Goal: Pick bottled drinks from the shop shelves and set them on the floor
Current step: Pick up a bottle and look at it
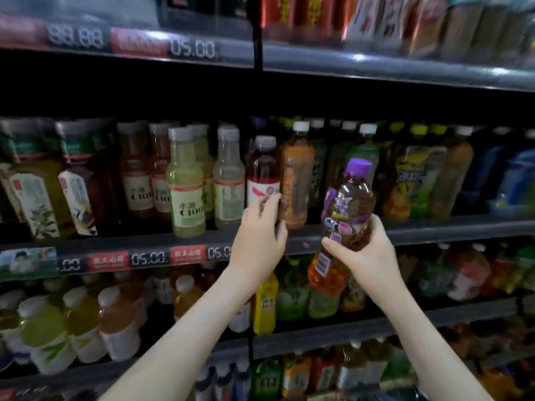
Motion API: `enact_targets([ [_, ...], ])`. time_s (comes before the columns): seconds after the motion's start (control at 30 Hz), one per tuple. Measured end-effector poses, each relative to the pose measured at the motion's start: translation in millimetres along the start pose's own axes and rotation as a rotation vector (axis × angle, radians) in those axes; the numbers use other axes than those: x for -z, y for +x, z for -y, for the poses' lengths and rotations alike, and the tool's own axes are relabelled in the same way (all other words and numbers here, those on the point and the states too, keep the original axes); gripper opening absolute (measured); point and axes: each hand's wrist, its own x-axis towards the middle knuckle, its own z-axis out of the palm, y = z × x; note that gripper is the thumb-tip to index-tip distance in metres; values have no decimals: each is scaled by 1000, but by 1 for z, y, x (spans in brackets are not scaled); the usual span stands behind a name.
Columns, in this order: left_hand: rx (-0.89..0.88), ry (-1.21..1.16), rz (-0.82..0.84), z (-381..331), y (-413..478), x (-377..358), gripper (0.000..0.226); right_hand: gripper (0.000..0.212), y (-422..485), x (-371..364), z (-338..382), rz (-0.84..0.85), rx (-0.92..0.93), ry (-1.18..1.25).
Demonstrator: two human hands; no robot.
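My right hand (363,250) grips the lower part of a purple-capped bottle (348,204) of dark drink, held upright in front of the middle shelf. My left hand (262,230) reaches to the same shelf, with its fingers curled around the base of a red-drink bottle with a white and red label (263,172). That bottle stands on the shelf between a pale bottle and an orange-labelled tea bottle (296,175). How firmly the left fingers hold it is hidden behind the hand.
Rows of bottled drinks fill the middle shelf (434,227) and the shelves below (376,325). A yellow-green C100 bottle (186,183) stands at the shelf's front edge. Price tags (149,257) line the rail. Cans sit on the top shelf (376,65).
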Motion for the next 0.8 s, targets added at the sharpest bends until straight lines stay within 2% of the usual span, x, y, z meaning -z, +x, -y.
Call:
enact_targets([
  [0.13,104,238,-53,-2,32,-16,73,72,24,14,-2,18,47,27],
  [0.27,180,354,-74,8,62,-18,75,73,34,14,-7,12,68,73],
  [0.53,95,518,-125,23,90,-24,98,70,47,7,-10,44,106,63],
  [0.67,61,414,-115,23,89,-19,96,69,54,-1,-2,-3,157,82],
  [0.8,-133,224,-221,17,62,-17,96,67,58,-15,6,-71,217,139],
])
